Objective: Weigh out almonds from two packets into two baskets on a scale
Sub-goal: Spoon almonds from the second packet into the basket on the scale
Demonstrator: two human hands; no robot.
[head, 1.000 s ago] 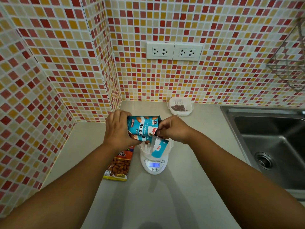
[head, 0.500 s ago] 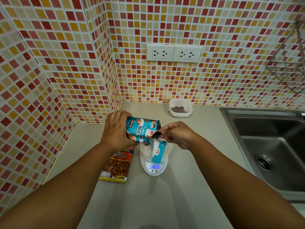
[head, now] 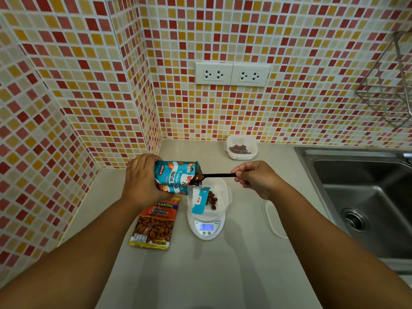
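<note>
Almonds (head: 199,176) on spoon (head: 219,175) pinched by right hand (head: 256,179); left hand (head: 142,179) grips blue packet (head: 175,177) above basket (head: 219,192).

At frame centre a basket (head: 219,192) is sitting on the scale (head: 206,228), with almonds (head: 211,200) lying in it. Left of the scale, a packet (head: 155,224) is lying flat on the counter (head: 200,275). A second basket (head: 240,147) is standing behind, against the wall. The sink (head: 365,204) is occupying the right edge.
</note>
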